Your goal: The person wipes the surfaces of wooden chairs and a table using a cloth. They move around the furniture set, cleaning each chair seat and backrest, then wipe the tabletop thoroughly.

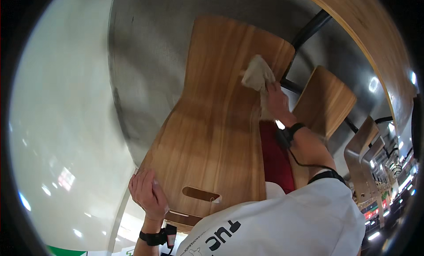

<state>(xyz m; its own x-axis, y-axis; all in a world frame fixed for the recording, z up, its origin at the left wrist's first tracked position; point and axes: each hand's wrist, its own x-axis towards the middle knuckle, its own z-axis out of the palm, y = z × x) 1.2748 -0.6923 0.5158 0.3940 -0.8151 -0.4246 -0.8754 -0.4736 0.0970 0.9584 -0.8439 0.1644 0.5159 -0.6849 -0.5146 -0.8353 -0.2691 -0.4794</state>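
Observation:
Directly before me stands a moulded wooden chair (212,123) with a slot-shaped hand hole (200,193) near the top of its backrest. In my right hand (277,102) is a pale cloth (258,73), which lies against the chair's seat near its right edge. The cloth looks slightly blurred. My left hand (149,193) rests on the upper left corner of the backrest, its fingers over the edge. Both wrists wear black straps with small devices, and a cable runs along the right forearm.
A glossy white wall panel (63,123) rises on the left above a grey floor (145,67). At the right are a second wooden chair (326,98), black metal legs (311,29) and a wooden tabletop (374,30). More chairs (361,156) stand farther off.

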